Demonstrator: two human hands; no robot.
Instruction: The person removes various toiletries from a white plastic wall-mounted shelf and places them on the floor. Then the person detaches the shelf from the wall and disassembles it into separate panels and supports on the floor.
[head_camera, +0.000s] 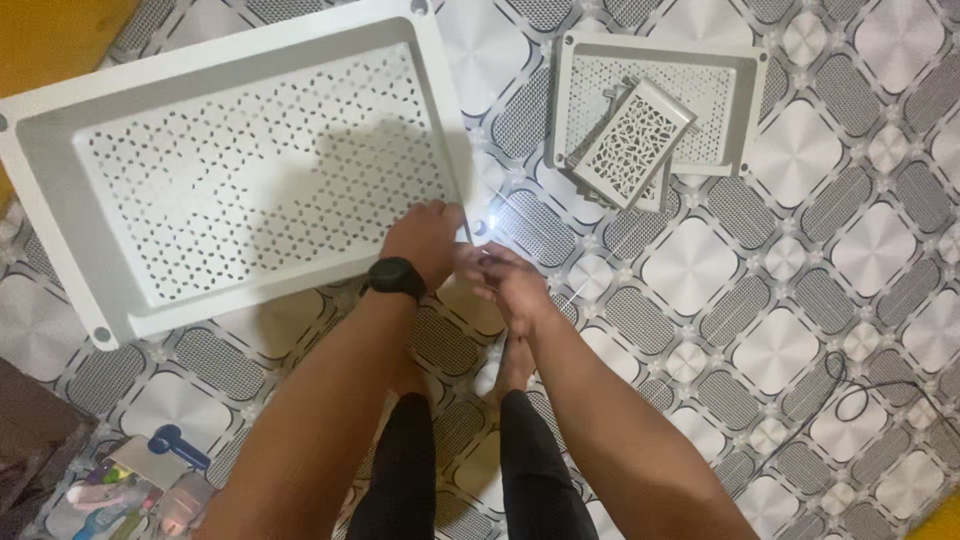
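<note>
From the head camera, looking straight down, a large white perforated tray lies flat on the patterned floor covering, open side up, its raised rim framing a floor pierced with small cut-outs. Its long axis runs left to right across the view, tilted a little so that the right end sits higher in the picture than the left; the near right corner points toward the person's hands. The left hand, with a black watch on its wrist, rests on that near right corner, fingers curled over the rim and touching it; whether it truly grips the edge cannot be told. The right hand is just beside the left, off the tray and above the floor, fingers drawn together as if pinching something small, but what it holds, if anything, is too small to make out. A bright glint shows on the floor just above the two hands. Well apart, at the upper right, a smaller white perforated tray lies flat with narrow patterned panels set aslant inside it. A black cable curls at the lower right, and small coloured items lie at the lower left.
</note>
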